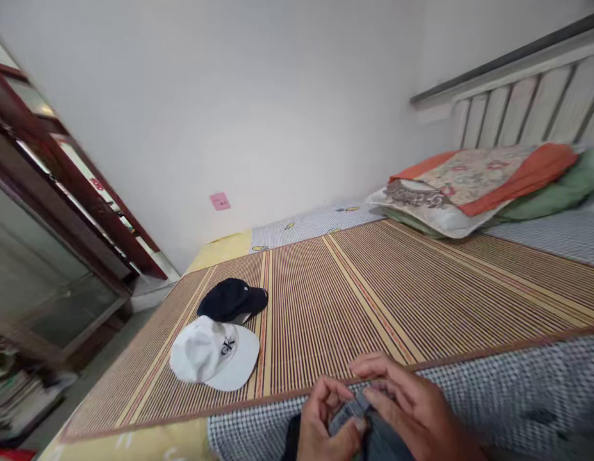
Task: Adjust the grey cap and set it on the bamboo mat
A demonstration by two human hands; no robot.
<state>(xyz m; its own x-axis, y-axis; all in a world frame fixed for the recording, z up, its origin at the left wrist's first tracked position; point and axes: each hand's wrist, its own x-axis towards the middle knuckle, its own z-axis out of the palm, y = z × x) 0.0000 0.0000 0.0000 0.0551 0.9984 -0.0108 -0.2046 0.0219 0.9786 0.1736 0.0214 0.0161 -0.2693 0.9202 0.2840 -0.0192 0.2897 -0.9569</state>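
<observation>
At the bed's near edge, a grey-blue cloth item (pixel 380 438) with a narrow band is between my hands; its lower part runs out of view, and I cannot tell its kind. My left hand (pixel 325 422) grips it from the left with bent fingers and thumb. From the right, my right hand (pixel 412 406) pinches the band, its thumb and fingers close to those of the left. To the left on the mat lie a white cap (pixel 195 352) with dark letters and, just behind it, a black cap (pixel 224 299). Both brims point right.
A striped woven mat (pixel 306 307) covers most of the bed, with checked cloth (pixel 508 384) along its near edge. Pillows (pixel 489 179) with orange and floral covers are piled at the right by the slatted headboard (pixel 532 105). A dark red door frame (pixel 70 166) stands left.
</observation>
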